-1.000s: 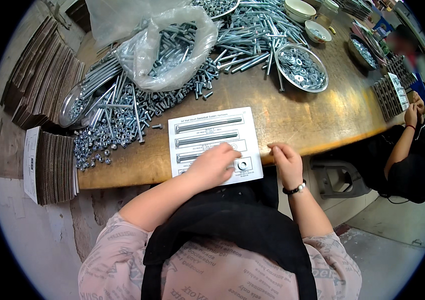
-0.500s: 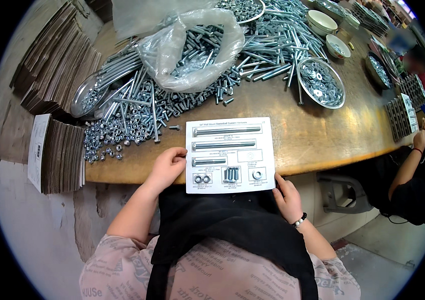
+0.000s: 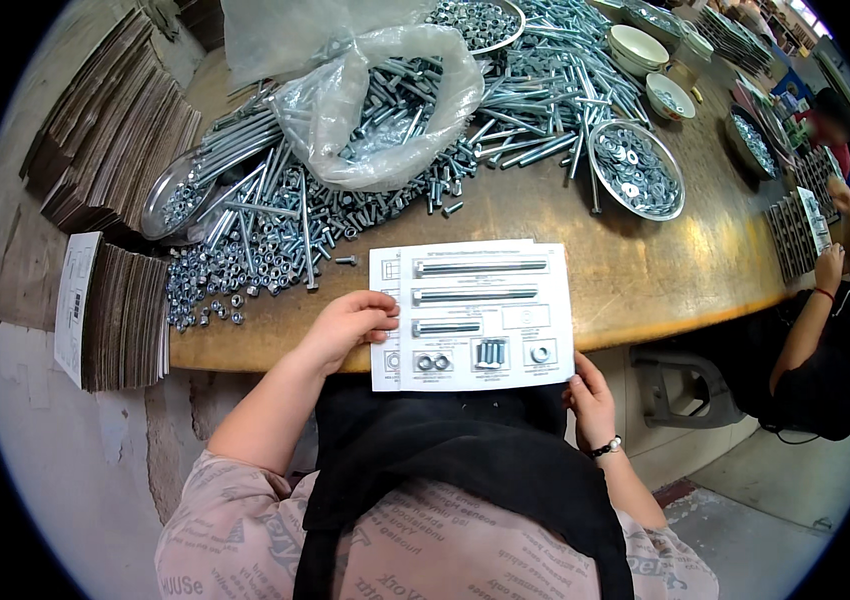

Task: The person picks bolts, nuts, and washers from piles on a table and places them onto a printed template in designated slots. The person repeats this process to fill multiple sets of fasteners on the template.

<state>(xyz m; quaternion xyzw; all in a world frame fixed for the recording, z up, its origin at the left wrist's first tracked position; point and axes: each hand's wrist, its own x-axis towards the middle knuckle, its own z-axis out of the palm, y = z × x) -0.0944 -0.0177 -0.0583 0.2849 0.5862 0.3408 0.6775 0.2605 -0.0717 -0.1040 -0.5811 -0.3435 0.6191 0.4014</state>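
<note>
A white printed card (image 3: pixel 495 312) carrying three long bolts, several short bolts, two nuts and a washer lies at the table's near edge. Beneath it, a second printed card (image 3: pixel 381 368) shows along the left side. My left hand (image 3: pixel 353 326) has its curled fingers over the left margin of this lower card. At the lower right corner, my right hand (image 3: pixel 593 402) pinches the upper card, thumb along the edge and some fingers hidden below. Just beyond the cards lie loose nuts (image 3: pixel 213 275) and short bolts (image 3: pixel 345 260).
A clear plastic bag (image 3: pixel 335 130) of bolts sits on the heap of long bolts (image 3: pixel 545 100). Right of it stands a metal bowl of washers (image 3: pixel 635 168). Cardboard stacks (image 3: pixel 125 310) rise at the left. Another person's hands (image 3: pixel 831 262) handle a card at the far right.
The upper card has slid right with my right hand, uncovering the lower card's left strip. My left fingers have come slightly over that strip. The other person's hands have shifted.
</note>
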